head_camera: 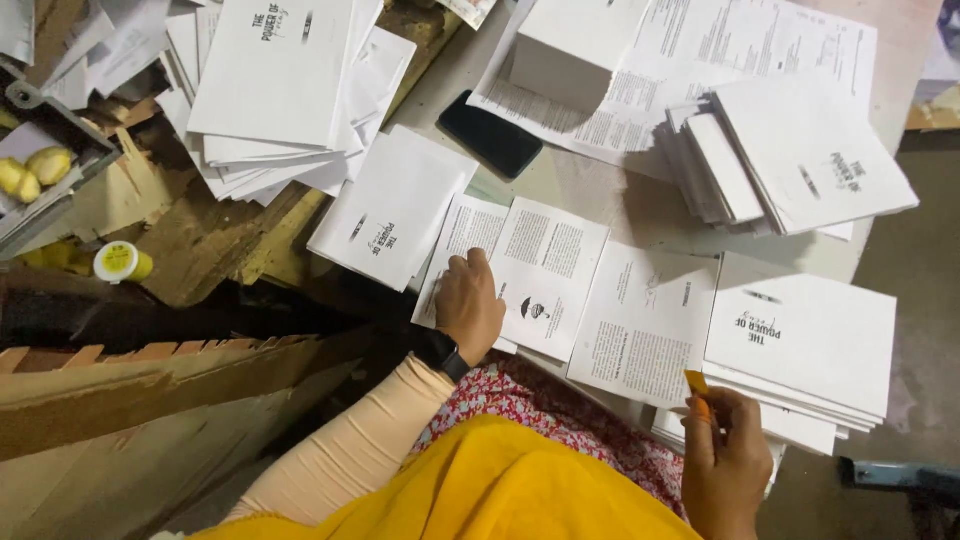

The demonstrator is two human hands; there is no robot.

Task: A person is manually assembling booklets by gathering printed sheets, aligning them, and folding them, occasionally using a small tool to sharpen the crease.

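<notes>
The left hand (470, 305) lies flat on an open printed booklet (540, 275) on the table (590, 185), its fingers (478, 262) over the left page; a black watch (443, 352) sits on the wrist. The right hand (722, 455) pinches a small orange tool (697, 385) at the lower edge of a second open sheet (645, 322). Just right of it lies a stack of white booklets (800, 335). A black phone (490, 133) lies on the table above, well apart from both hands.
</notes>
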